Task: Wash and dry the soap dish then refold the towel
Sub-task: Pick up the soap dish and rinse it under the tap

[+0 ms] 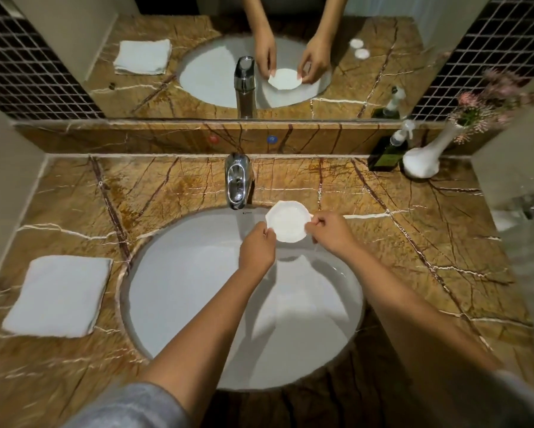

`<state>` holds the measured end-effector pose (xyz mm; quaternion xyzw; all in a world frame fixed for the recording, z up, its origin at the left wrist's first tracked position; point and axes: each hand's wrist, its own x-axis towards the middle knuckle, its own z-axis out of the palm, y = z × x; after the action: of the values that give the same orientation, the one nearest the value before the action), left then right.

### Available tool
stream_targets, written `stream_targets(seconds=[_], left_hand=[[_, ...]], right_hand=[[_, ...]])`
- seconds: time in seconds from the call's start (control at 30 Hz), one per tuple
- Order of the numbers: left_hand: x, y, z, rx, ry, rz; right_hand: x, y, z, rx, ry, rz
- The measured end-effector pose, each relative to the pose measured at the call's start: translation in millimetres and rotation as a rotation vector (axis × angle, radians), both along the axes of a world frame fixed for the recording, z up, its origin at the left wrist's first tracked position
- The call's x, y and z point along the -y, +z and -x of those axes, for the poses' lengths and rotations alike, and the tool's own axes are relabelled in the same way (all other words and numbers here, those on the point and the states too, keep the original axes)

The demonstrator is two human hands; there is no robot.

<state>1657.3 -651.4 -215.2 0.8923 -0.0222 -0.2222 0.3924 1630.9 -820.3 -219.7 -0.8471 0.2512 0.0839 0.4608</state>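
Observation:
A small white soap dish (287, 220) with a scalloped rim is held level over the far edge of the white oval sink (179, 291), just right of the chrome tap (237, 180). My left hand (256, 248) pinches its left rim and my right hand (330, 231) pinches its right rim. No water is seen running from the tap. A folded white towel (59, 296) lies flat on the brown marble counter (414, 257), to the left of the sink.
A dark green pump bottle (387, 152) and a white vase (423, 162) with pink flowers stand at the counter's back right corner. A mirror (367, 72) runs along the back wall, above a marble ledge. Walls close in on both sides.

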Motion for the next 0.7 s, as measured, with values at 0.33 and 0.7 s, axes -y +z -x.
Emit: stream_targets(seconds=[0.33,0.7], left_hand=[[-78.1,9.5,25.7,0.212,-0.288,-0.095],[-128.3,6.2,43.9,0.353,-0.398,-0.303]], right_hand=[[-40.3,11.5,32.9,-0.144,0.306,0.068],[-90.3,6.4,57.3,0.121,0.629,0.673]])
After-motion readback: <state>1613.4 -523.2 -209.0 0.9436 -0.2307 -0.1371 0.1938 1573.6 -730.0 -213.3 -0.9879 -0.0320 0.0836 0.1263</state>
